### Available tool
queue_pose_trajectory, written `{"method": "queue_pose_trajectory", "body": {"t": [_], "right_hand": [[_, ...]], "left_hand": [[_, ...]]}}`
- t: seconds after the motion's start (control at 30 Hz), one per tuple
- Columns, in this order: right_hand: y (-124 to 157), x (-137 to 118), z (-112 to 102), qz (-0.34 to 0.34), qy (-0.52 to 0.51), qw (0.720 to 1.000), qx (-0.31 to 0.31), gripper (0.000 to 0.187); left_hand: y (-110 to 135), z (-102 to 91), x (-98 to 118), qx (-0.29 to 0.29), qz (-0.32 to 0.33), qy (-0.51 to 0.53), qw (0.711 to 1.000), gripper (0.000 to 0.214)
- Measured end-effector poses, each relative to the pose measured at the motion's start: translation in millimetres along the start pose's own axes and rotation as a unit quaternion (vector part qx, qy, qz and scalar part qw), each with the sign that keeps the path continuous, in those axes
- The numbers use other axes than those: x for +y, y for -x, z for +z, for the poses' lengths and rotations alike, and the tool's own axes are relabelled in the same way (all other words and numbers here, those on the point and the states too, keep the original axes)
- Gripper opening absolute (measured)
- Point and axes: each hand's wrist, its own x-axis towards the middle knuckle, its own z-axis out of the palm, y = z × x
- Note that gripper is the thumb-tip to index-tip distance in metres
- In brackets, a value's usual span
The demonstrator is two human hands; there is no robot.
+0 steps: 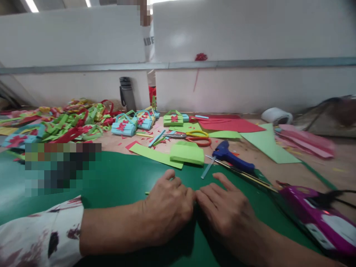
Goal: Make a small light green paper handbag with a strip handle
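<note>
My left hand (169,209) is closed, its knuckles facing up, over the green mat (111,174). My right hand (226,207) meets it at the fingertips, with most fingers curled and one finger raised. Whatever the two hands pinch is hidden beneath them. The tip of a thin light-green piece (147,193) shows just behind my left wrist. Beyond the hands lies a folded light-green paper piece (187,154) on a green paper strip (150,154). A blue glue gun (233,157) with a clear glue stick (208,168) rests past my right hand.
Scissors with yellow and red handles (198,136) lie among paper scraps. Small paper bags (124,126) and a heap of paper strips (89,118) are at the left, near a grey bottle (128,94). A magenta device (319,218) with a cable sits right. White panels (236,33) close the back.
</note>
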Motion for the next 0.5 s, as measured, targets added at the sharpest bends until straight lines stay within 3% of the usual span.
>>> {"method": "queue_pose_trajectory", "body": {"t": [0.13,0.5], "right_hand": [[-3.4,6.7,-5.3,0.027,0.014,1.000,0.002,0.026],[-4.9,43.9,-16.4,0.091,0.067,0.994,0.004,0.020]], "left_hand": [[-3.8,-3.8,-12.2,0.032,-0.021,0.018,0.999,0.021],[5.2,-14.2,-57.0,0.020,-0.095,-0.012,0.995,0.033]]}}
